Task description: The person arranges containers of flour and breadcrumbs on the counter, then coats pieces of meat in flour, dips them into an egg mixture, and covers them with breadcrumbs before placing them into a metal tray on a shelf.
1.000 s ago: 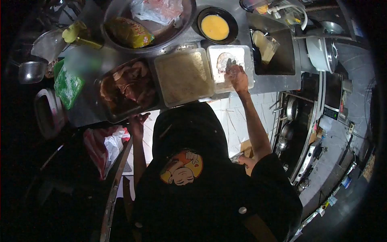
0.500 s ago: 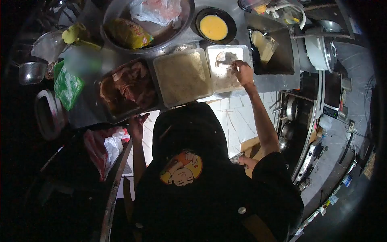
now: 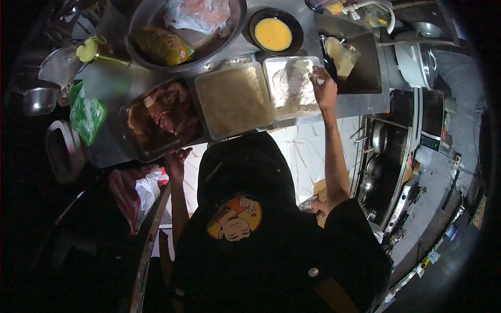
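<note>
My right hand (image 3: pixel 324 86) is over the right edge of a white tray (image 3: pixel 295 107) holding pale powder; its fingers are curled together, and whether they pinch something is too small to tell. Left of that tray stands a wider tray of beige crumbs (image 3: pixel 235 101). Farther left, a dark tray holds raw meat (image 3: pixel 166 110). My left hand (image 3: pixel 176 159) hangs at the counter's front edge below the meat tray, fingers apart and holding nothing. Behind the trays, a black bowl (image 3: pixel 291 48) contains yellow liquid (image 3: pixel 273 34).
A large metal basin (image 3: pixel 201 55) with a plastic bag (image 3: pixel 195 15) and a yellow packet (image 3: pixel 169 47) stands at the back. A sink (image 3: pixel 365 78) is at the right. Green plastic (image 3: pixel 87 113) lies left, and a red-and-white bag (image 3: pixel 136 195) hangs below.
My right hand has moved from the middle of the white tray to its right edge. The pale, round-edged patch in the powder looks more spread out. My left hand stays in place.
</note>
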Motion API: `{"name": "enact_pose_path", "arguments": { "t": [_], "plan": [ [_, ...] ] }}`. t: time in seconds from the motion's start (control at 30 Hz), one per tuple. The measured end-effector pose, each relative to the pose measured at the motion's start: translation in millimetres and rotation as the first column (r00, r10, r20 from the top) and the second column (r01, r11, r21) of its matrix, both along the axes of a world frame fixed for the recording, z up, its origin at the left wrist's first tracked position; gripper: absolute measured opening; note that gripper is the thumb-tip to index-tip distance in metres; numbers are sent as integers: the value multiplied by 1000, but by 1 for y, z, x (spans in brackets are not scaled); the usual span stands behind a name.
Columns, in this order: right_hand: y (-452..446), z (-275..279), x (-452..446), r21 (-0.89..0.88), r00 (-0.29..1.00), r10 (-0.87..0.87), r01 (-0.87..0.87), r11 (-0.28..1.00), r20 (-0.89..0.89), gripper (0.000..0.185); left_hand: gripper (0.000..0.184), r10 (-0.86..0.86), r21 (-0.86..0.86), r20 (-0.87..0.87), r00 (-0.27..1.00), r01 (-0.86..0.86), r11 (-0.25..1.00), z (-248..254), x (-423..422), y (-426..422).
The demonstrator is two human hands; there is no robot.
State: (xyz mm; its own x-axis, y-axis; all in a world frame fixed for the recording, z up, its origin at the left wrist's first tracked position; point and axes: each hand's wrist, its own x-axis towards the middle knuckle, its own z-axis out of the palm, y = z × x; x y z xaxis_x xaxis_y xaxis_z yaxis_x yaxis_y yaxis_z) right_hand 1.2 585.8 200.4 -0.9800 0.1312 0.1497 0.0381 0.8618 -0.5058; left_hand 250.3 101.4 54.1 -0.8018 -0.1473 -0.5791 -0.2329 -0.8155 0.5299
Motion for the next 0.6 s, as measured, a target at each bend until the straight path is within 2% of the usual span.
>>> {"name": "enact_pose_path", "arguments": {
  "t": [0.03, 0.1, 0.17, 0.2, 0.23, 0.27, 0.3, 0.33, 0.37, 0.4, 0.47, 0.5, 0.53, 0.57, 0.6],
  "plan": [
    [-9, -4, 0, -132, 999, -39, 42, 990, 31, 22, 19, 2, -28, -6, 1000, -3, 1000, 3, 0, 1],
    [-18, -19, -8, -287, 994, -41, 68, 955, 97, 18, 20, 3, -49, 21, 1000, -2, 999, 3, 0, 0],
    [-8, -78, -18, -495, 958, 65, 86, 865, 281, 21, 22, -1, -46, 55, 998, 3, 999, -4, 2, -5],
    [3, -146, -21, -82, 931, 285, -273, 958, 227, 25, 22, -49, 24, -11, 999, 49, 999, -5, 2, -7],
    [16, -213, -23, 378, 874, 466, -482, 790, 140, 32, 22, -92, 91, -81, 993, 99, 991, -4, 0, -8],
    [-24, -145, -13, 76, 945, 27, -54, 996, 326, 41, 22, -99, 89, -78, 992, 106, 990, 5, 0, -4],
    [-24, -137, -19, 74, 946, 24, -51, 996, 323, 41, 20, -52, -7, 16, 999, 52, 999, 22, -7, 6],
    [-21, -134, -28, -166, 919, 100, -38, 985, 381, 43, 19, 9, -106, 102, 995, 2, 994, 26, -9, 9],
    [-20, -131, -31, -394, 888, 185, -5, 919, 421, 45, 19, 8, -106, 103, 995, 3, 994, 31, -9, 10],
    [-22, -122, -27, -529, 816, 203, 144, 836, 542, 42, 20, -21, -84, 71, 997, 27, 996, 24, -7, 7],
    [-5, -183, -14, -792, 780, 446, 101, 603, 439, 32, 21, -50, -61, 35, 998, 52, 997, 23, -7, 7],
    [-14, -170, -7, -771, 792, 438, 64, 634, 426, 32, 21, -54, -88, 68, 996, 60, 994, 24, -7, 8],
    [0, -184, -15, -723, 890, 438, -220, 654, 125, 30, 22, -50, -119, 92, 995, 61, 991, 24, -12, 7],
    [-8, -138, -16, -398, 919, 258, -126, 909, 297, 28, 22, -50, -124, 92, 995, 61, 990, 22, -8, 2],
    [-20, -85, -17, -18, 895, 46, -42, 999, 444, 27, 21, -53, -46, 51, 997, 55, 997, 14, -3, -2]
  ]
}}
